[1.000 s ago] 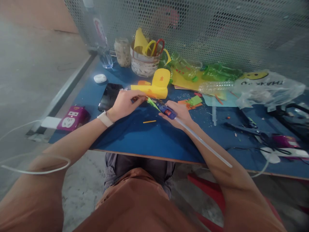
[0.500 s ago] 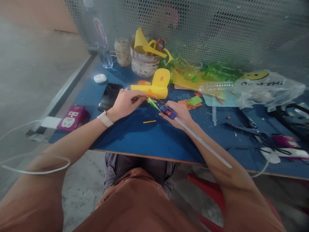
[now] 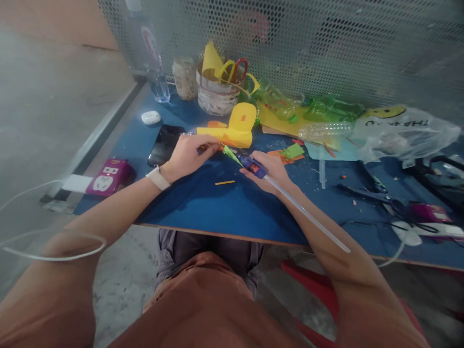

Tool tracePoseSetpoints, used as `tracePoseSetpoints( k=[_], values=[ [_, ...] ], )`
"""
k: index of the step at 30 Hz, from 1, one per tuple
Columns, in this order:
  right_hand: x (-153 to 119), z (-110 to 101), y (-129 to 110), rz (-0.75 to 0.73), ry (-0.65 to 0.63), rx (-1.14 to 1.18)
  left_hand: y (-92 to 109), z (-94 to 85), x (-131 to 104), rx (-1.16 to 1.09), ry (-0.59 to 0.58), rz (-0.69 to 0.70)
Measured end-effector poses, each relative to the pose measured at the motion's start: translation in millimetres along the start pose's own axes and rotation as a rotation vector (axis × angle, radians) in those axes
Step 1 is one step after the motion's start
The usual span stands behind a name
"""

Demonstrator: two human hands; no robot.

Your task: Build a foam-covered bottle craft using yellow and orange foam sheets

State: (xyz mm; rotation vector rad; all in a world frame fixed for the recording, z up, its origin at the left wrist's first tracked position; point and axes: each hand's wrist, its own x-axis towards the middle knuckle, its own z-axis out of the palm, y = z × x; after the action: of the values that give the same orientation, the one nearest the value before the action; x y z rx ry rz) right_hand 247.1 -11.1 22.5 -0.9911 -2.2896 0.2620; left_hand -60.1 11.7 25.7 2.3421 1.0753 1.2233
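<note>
My right hand (image 3: 271, 170) is closed round a blue glue gun (image 3: 254, 167), and a long clear glue stick (image 3: 308, 214) sticks out of its back over my forearm. The gun's nozzle points left toward my left hand (image 3: 193, 152), whose thumb and fingers pinch a narrow green paper strip (image 3: 231, 154) by its upper end. The strip slants down beside the nozzle; whether they touch I cannot tell. Just behind my fingers lies a yellow paper-covered piece (image 3: 232, 133) with an upright rounded flap. A black phone (image 3: 165, 144) rests beside my left hand.
A purple power adapter (image 3: 110, 177) and white earbud case (image 3: 151, 117) are at left. Behind stand a bottle (image 3: 158, 84), a jar (image 3: 184, 77) and a pot with scissors (image 3: 218, 96). Paper scraps (image 3: 288, 153), plastic bottles (image 3: 331, 108), a plastic bag (image 3: 406, 133) and cables lie right.
The glue gun and my right hand have shifted very slightly right and down. My left hand stays in place with the green strip.
</note>
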Motion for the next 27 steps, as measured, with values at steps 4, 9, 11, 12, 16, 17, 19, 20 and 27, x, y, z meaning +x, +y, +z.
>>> tracePoseSetpoints(
  k=[4,9,11,12,16,17,19,20,27],
  values=[
    [-0.6,-0.7,0.9,-0.018,0.013,0.011,1.0,-0.1,0.4,-0.002,0.003,0.003],
    [0.0,-2.0,-0.9,-0.019,0.03,-0.035,1.5,-0.9,-0.1,0.011,-0.006,-0.016],
    [0.4,-2.6,-1.8,-0.035,0.043,-0.042,1.5,-1.1,-0.2,0.02,-0.009,-0.025],
    [0.5,-2.8,-2.1,-0.045,0.05,-0.04,1.6,-1.1,-0.2,0.021,-0.009,-0.026],
    [0.3,-2.4,-1.7,-0.054,0.057,-0.033,2.5,-0.6,0.2,0.007,-0.002,0.01],
    [0.1,-2.0,-1.4,-0.049,0.054,-0.032,2.7,-0.4,0.3,0.0,0.001,0.021],
    [-0.2,-1.2,-0.9,-0.037,0.042,-0.026,3.0,-0.2,0.2,-0.01,0.004,0.032],
    [-0.3,-0.8,-0.8,-0.029,0.035,-0.024,3.0,-0.2,0.2,-0.01,0.004,0.029],
    [-0.7,-2.3,-2.5,0.013,0.012,-0.021,3.8,-1.7,0.2,0.004,-0.017,-0.011]
  ],
)
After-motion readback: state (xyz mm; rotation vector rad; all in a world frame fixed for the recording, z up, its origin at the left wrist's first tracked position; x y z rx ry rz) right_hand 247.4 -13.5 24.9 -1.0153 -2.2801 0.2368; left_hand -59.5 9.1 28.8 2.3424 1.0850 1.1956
